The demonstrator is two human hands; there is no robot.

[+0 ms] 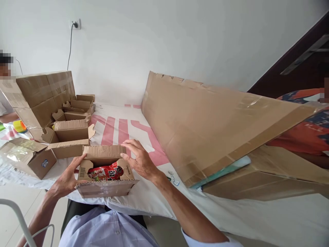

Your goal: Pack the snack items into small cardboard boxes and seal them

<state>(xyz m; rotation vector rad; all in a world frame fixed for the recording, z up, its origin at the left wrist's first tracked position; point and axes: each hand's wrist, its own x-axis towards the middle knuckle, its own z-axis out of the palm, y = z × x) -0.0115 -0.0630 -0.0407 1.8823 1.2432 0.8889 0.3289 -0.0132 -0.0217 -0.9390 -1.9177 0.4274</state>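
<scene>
A small open cardboard box [105, 188] sits at the near edge of the table, with a red snack packet [106, 172] inside it. My left hand [67, 179] grips the box's left side, thumb against the left flap. My right hand [138, 159] rests on the right side flap, fingers spread over the back flap. Both side flaps stand partly folded inward over the packet.
Several open small boxes [70, 132] stand in a row behind, by a large carton [43, 96]. A taped box [28, 157] lies at left. A big flat cardboard sheet [205, 127] slants across the right. People sit at the far left and right.
</scene>
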